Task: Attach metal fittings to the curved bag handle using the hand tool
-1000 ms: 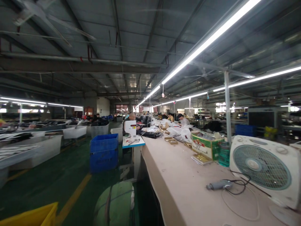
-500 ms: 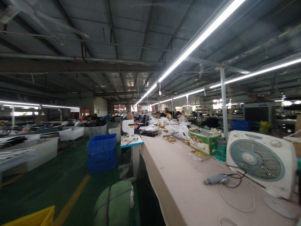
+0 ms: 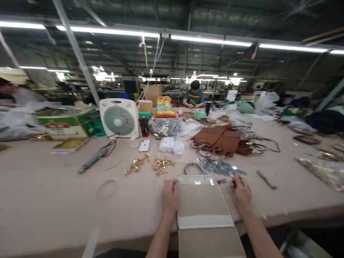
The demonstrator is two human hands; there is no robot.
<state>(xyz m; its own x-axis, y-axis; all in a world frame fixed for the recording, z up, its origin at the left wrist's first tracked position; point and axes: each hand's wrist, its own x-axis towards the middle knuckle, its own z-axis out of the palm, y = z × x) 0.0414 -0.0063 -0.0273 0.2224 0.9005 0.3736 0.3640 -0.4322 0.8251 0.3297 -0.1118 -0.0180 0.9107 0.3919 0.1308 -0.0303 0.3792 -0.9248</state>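
A beige bag panel (image 3: 204, 200) with a pale crossband lies at the table's front edge, its dark handle (image 3: 194, 165) beyond the top. My left hand (image 3: 170, 195) is closed at the panel's upper left edge. Beside its right side, my right hand (image 3: 241, 190) has its fingertips pressed together near flat grey metal pieces (image 3: 221, 167); anything between them is too small to make out. Two piles of gold hardware, one on the left (image 3: 137, 164) and one on the right (image 3: 162, 165), lie beyond my left hand.
Brown leather pieces (image 3: 217, 139) lie beyond the metal pieces. A white fan (image 3: 118, 118), a phone (image 3: 144, 145) and a grey corded tool (image 3: 92, 159) are to the left. A short rod (image 3: 266, 180) lies at right. Another person (image 3: 194, 96) sits across the table.
The view has swung right and down from the hall and aisle to the tabletop. Both my hands and the beige panel are now in sight.
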